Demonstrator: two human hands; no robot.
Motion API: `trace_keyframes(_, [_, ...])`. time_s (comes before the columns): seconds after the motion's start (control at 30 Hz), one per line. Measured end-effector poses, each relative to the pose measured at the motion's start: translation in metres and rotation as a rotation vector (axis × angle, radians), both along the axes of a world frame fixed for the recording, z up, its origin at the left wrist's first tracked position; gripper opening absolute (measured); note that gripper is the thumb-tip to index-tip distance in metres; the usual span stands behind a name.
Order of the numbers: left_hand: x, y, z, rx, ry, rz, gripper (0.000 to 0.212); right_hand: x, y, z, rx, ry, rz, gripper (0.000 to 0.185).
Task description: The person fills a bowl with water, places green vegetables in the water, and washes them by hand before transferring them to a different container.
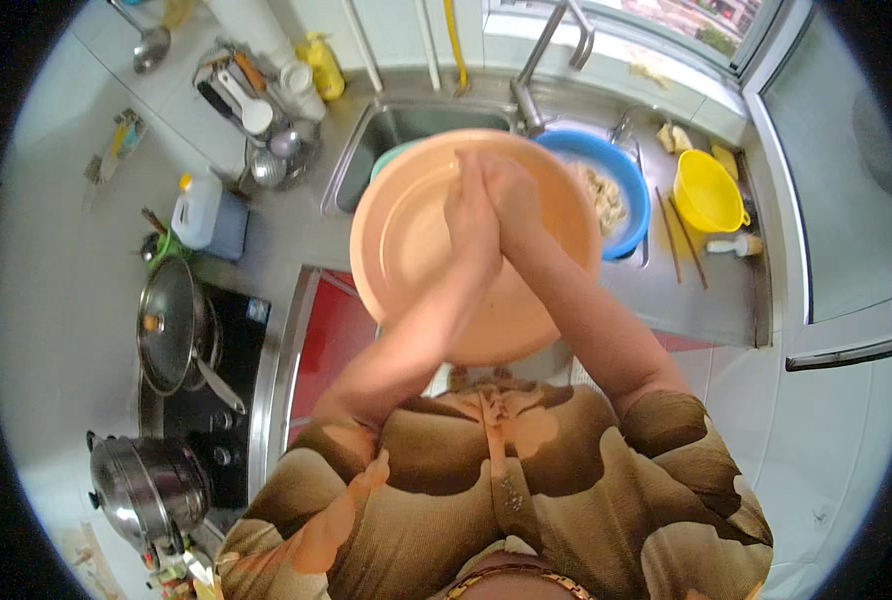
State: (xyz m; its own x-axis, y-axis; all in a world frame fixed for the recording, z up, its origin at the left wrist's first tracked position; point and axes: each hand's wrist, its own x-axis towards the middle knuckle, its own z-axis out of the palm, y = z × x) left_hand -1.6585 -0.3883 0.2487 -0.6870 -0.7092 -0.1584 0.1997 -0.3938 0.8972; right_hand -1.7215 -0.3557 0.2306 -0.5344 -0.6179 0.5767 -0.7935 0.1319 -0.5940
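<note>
A large orange plastic basin (pixel 408 300) is in front of me at the sink, covering part of a steel sink bowl (pixel 348 176). Above the basin, my left hand (pixel 470 206) and my right hand (pixel 512 196) press together, palm against palm, and are slightly blurred. Which forearm belongs to which side is plain, but whether something small lies between the palms is hidden. Behind the basin's right side stands a blue plastic basin (pixel 639 202) with pale, lumpy pieces (pixel 605 201) in it. A bit of a green rim (pixel 387 159) shows behind the orange basin.
The steel faucet (pixel 527 90) rises behind the basins. On the right counter are a yellow basket (pixel 708 191), wooden chopsticks (pixel 678 240) and a brush (pixel 735 245). To the left are a plastic jug (pixel 210 217), a lidded pan (pixel 168 326) and a steel pot (pixel 146 487) by the stove.
</note>
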Motion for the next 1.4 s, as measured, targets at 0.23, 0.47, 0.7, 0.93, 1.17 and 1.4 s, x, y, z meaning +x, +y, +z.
trace_keyframes(0.23, [-0.007, -0.018, 0.012, 0.251, 0.450, -0.379, 0.056, 0.030, 0.004, 0.038, -0.697, -1.652, 0.343, 0.039])
trace_keyframes(0.47, [-0.028, -0.022, 0.015, -0.296, 0.436, -0.324, 0.059, 0.046, -0.004, 0.010, -0.700, -1.898, 0.487, 0.033])
trace_keyframes(0.7, [-0.018, 0.008, -0.029, -0.879, -0.366, -0.178, 0.062, 0.013, 0.010, 0.007, -0.285, -0.750, -0.003, 0.030])
trace_keyframes(0.93, [-0.004, 0.016, -0.010, -0.026, 0.528, -0.094, 0.050, -0.033, -0.005, -0.011, -0.607, -0.992, 0.110, 0.022])
trace_keyframes(1.17, [0.020, -0.057, 0.000, 0.219, 0.069, -0.676, 0.037, 0.023, 0.003, -0.016, -0.623, -1.660, 0.713, 0.023])
trace_keyframes(1.4, [0.004, -0.032, -0.056, -0.115, -0.026, 0.020, 0.030, 0.025, -0.018, -0.037, -0.209, -0.447, 0.073, 0.024])
